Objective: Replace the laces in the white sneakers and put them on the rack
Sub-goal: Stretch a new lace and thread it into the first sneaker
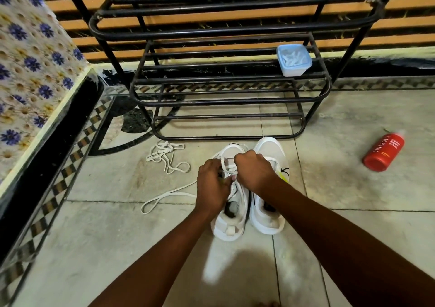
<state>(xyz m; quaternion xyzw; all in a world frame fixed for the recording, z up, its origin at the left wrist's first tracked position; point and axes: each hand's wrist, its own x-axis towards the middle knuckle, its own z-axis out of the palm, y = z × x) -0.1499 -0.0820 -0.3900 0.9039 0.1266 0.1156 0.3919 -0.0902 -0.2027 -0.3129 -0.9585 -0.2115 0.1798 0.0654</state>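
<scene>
Sneakers (267, 200) under hands, both pinching lace (164, 196).

1. Two sneakers: left (229, 222), right (268, 217).
2. Two laces: one loose pile (166, 156), one trailing (162, 198) from the left sneaker.
3. One rack (226, 33).
4. One tub (294, 59).
5. One bottle (383, 151).
6. Two hands: left (213, 186), right (255, 171).
</scene>
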